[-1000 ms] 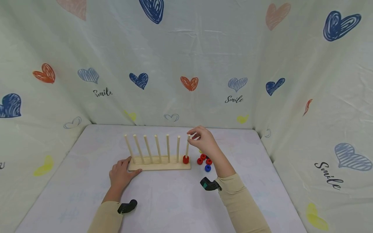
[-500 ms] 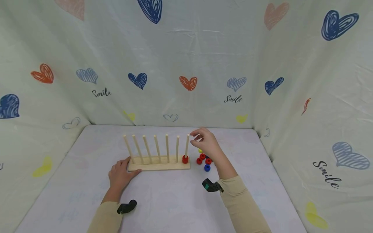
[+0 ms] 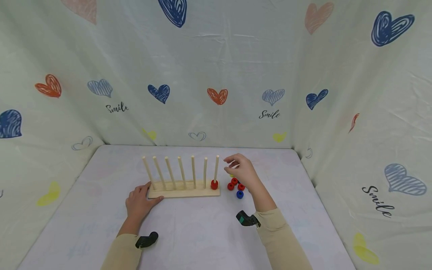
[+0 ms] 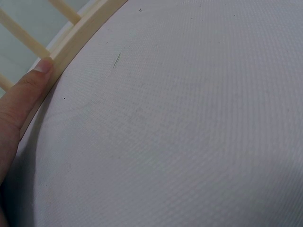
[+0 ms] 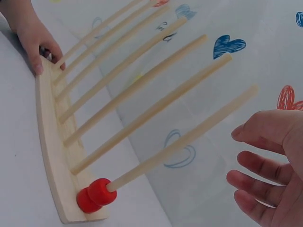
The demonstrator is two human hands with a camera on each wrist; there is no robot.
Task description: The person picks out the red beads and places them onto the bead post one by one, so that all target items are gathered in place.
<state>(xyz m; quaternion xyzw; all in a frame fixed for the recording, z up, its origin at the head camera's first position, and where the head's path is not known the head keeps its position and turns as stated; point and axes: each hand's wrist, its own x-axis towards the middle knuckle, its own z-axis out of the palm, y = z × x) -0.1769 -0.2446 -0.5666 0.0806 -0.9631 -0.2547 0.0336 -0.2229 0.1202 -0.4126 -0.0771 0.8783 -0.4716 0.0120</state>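
A wooden peg board (image 3: pixel 183 192) with a row of several upright pegs rests on the table. My left hand (image 3: pixel 139 200) grips its left end, the thumb (image 4: pixel 35 78) along the front edge and the fingers behind. Two red beads (image 5: pixel 97 194) are stacked at the foot of the rightmost peg (image 5: pixel 184 137). Just right of that peg's top, my right hand (image 3: pixel 241 170) is in the air, its fingers loosely bent with nothing between them. Below it lie several loose beads, among them a red bead (image 3: pixel 231 186) and a blue bead (image 3: pixel 240 194); the hand partly covers a yellow one.
The white table (image 3: pixel 192 232) runs back to a hanging cloth (image 3: pixel 243 67) printed with hearts. Cloth also hangs along the left and right sides. A black wrist camera (image 3: pixel 248 218) sits on each forearm.
My right hand has moved from the top of the rightmost peg to the right and slightly down, away from it. The left hand and the peg board keep their places.
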